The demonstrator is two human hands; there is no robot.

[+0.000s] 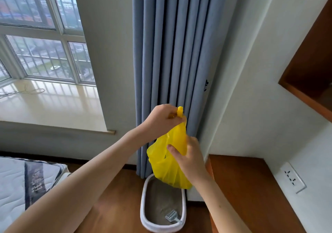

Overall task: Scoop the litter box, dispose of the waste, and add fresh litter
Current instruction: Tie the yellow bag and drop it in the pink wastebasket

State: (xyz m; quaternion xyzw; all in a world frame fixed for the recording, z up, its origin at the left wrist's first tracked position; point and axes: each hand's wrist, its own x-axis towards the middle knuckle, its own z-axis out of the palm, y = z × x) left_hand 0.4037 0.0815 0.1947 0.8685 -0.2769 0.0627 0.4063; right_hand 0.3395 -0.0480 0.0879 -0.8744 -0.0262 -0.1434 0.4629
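Yellow bag [169, 162] held up over white litter box [162, 205], left hand [162, 118] pinching its top, right hand [188, 158] gripping its side. Grey scoop [172, 216] lying in the litter, near end. Box on brown wood floor [111, 205] below blue curtain [177, 53]; window [41, 33] far left, mattress [21, 182] near left.

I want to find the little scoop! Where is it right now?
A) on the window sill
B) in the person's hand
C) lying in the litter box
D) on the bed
C: the grey scoop lies on the sand inside the white litter box, while the left hand and the right hand both hold only the yellow bag.
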